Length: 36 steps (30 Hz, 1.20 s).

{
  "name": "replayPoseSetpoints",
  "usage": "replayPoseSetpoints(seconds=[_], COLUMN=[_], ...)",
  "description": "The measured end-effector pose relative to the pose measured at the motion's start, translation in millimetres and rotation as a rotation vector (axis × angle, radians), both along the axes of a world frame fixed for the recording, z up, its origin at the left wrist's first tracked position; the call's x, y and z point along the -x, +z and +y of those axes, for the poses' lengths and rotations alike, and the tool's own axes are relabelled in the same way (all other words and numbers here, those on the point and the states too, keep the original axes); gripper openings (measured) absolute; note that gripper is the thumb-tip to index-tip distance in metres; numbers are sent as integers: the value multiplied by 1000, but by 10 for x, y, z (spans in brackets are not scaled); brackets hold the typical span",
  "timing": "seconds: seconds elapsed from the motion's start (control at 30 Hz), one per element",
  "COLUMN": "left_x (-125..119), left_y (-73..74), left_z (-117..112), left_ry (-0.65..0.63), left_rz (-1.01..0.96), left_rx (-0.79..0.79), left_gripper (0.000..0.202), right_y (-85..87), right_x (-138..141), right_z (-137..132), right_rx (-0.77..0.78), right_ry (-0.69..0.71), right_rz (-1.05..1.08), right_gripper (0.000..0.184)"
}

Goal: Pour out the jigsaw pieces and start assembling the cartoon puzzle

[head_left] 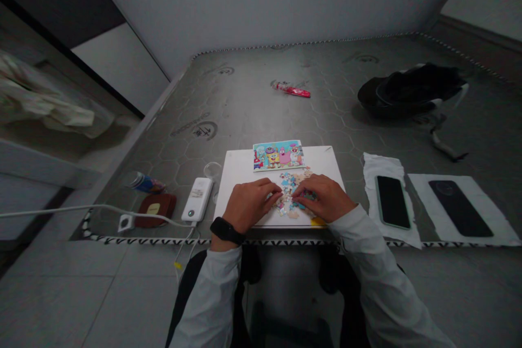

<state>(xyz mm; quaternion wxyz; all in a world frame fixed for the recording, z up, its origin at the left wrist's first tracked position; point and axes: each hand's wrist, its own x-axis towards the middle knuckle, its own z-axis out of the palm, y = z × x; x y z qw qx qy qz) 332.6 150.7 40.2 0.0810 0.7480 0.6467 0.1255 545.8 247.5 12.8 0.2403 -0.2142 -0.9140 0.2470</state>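
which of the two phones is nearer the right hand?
The pale-green-edged phone: it lies between the right hand and the other phone, which is dark-edged with a round patch near one end.

Count two hands (250, 204) (325, 196), two phones (392, 201) (460, 209), two white sheets (377, 163) (477, 196), one picture card (279, 155), one white board (236, 168) and numerous puzzle pieces (287, 180).

I can see long, creased, pale grey sleeves (381, 269), dark trousers (351, 307), and a black wristwatch (227, 230) of rounded rectangular shape
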Motion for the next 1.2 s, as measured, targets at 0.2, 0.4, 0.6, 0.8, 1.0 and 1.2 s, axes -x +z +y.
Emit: replayPoseSetpoints(seconds=[0.2,0.4,0.6,0.8,1.0,1.2], left_x=[-4,-14,-46,-42,-55,-65], left_y=[-52,-72,-55,-77,-47,-31], left_z=[12,20,38,39,42,50], left_ry=[-39,-32,-23,-32,-24,-1], left_rz=[39,67,91,98,98,59], left_rx=[21,84,107,101,140,119], left_gripper=[25,25,23,22,19,18], right_y=[-20,-48,-40,-29,-35,-1], right_x=[12,44,52,54,55,60], right_z=[19,23,19,23,20,10], right_rx=[36,74,114,96,100,90], right_ry=[99,149,125,128,106,89], right_rz=[-111,-254,-308,-305,-305,-311], right_gripper=[11,25,21,16,14,19])
